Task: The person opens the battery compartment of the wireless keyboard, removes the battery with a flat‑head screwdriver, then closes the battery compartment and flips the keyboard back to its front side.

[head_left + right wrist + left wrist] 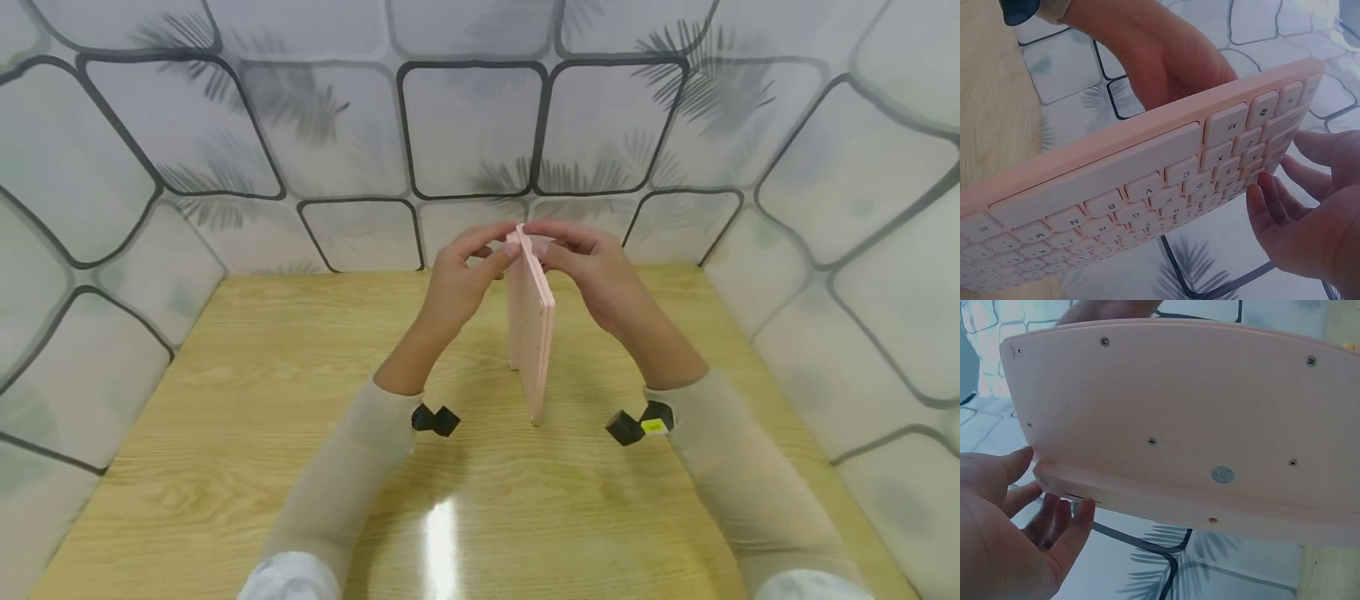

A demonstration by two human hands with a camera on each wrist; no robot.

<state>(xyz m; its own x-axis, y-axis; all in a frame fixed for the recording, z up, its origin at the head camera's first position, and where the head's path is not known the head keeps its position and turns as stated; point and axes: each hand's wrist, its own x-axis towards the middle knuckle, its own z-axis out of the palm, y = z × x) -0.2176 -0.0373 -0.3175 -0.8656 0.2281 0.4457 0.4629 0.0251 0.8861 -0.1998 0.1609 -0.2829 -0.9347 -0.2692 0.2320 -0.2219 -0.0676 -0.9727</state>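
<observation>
A pale pink keyboard (536,342) stands upright on a short end on the wooden table, its thin edge towards me. My left hand (453,287) grips its raised top end from the underside, with thumb and fingers around the thick ridge. In the left wrist view that underside (1197,406) shows several screws and a round grey patch. On the key side, my right hand (600,271) holds the same top end. Its curved fingers (1266,203) touch the outer keys in the right wrist view, where letter keys and a long space bar (1104,169) face the camera.
The wood-grain table (300,358) extends around the keyboard, with a bright light reflection near its front. Patterned white panels (472,125) with dark outlines enclose the back and both sides. Black wrist cameras (435,420) sit on both sleeves.
</observation>
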